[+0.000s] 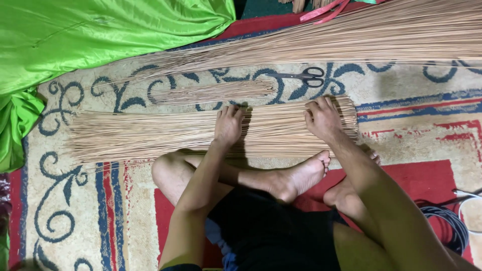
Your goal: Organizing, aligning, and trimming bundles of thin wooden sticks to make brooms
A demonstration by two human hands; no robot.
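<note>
A flat layer of thin tan sticks (150, 134) lies spread across the patterned carpet (70, 211) in front of my crossed legs. My left hand (228, 125) rests palm down on the middle of this layer, fingers slightly apart. My right hand (323, 119) presses on the layer's right end, fingers spread. Neither hand grips anything. A smaller thin bundle of sticks (216, 92) lies just beyond the layer. Black-handled scissors (306, 77) lie on the carpet behind it, near my right hand.
A large sheaf of long sticks (361, 37) runs across the top. Green shiny cloth (75, 35) covers the upper left. Pink straps (324, 10) sit at the top edge. Dark cables (447, 221) and a white cord (464, 193) lie at the right.
</note>
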